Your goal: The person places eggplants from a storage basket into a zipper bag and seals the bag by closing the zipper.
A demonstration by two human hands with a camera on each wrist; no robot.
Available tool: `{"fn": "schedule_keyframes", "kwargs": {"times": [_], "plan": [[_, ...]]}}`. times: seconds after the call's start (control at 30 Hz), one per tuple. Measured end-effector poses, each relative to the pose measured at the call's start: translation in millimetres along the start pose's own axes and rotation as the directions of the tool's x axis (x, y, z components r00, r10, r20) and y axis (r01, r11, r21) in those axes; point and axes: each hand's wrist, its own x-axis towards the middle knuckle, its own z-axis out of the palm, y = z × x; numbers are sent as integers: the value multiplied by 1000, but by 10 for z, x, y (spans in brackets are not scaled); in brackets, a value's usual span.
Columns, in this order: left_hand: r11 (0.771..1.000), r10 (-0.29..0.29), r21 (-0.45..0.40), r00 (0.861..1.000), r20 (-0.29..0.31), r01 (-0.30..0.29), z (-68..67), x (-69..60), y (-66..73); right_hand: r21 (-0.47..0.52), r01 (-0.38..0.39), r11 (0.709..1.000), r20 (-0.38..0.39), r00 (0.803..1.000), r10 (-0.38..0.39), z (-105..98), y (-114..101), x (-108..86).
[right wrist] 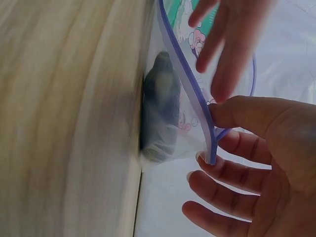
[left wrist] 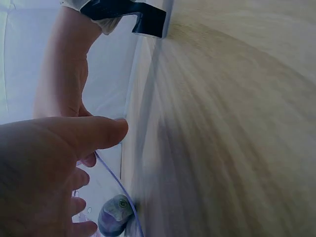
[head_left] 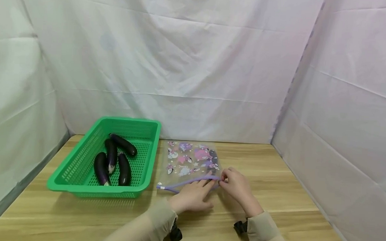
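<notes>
A clear zip bag (head_left: 177,172) with pink and purple cartoon prints lies on the table, its purple zip edge (right wrist: 185,64) parted into a mouth. Inside, along the right side, is a dark eggplant (right wrist: 160,108), seen through the plastic; the head view shows only part of it. My right hand (head_left: 237,185) pinches the right end of the zip edge between thumb and fingers. With fingers extended, my left hand (head_left: 194,196) lies over the bag's mouth; whether its fingertips are inside or on top is unclear. In the left wrist view the left thumb (left wrist: 98,132) sticks out straight.
To the left of the bag stands a green plastic basket (head_left: 156,151) holding several eggplants (head_left: 124,169). White cloth (head_left: 195,63) hangs behind and at both sides of the wooden table (head_left: 290,196). A black strap camera mount (head_left: 175,233) sits at each wrist.
</notes>
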Motion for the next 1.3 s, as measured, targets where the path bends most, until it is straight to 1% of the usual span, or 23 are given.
{"fn": "schedule_keyframes", "kwargs": {"times": [0.1,0.2,0.37,0.53,0.63,0.8,0.93,1.0,1.13,1.3], "plan": [[1000,-20,19,999,37,19,-4,-57,-13,8,0,1000,7,1000,0,-13,0,5],[999,-23,38,997,68,20,-22,-131,-6,23,1,1000,15,1000,-2,-29,-7,2],[998,12,65,995,100,-19,-122,-308,63,36,-4,999,40,999,2,-35,-5,-8],[993,51,102,991,120,-63,-210,-478,115,44,-4,999,36,999,3,-46,-3,-20],[990,65,120,993,103,-77,-270,-561,128,52,-2,999,33,999,1,-56,-6,-14],[983,115,143,993,28,-118,-372,-714,108,66,-4,998,39,999,1,-56,-3,-17],[967,157,208,987,-28,-148,-505,-863,71,85,-5,996,52,999,1,-50,-3,-7],[959,170,238,984,-47,-154,-591,-944,60,100,-5,995,55,998,0,-46,-1,-9],[950,181,273,980,-77,-154,-824,-1081,49,117,-5,993,46,999,-1,-53,5,-29],[947,167,293,982,-86,-135,-1117,-1160,-14,124,-4,992,40,999,-1,-61,5,-26]]}}
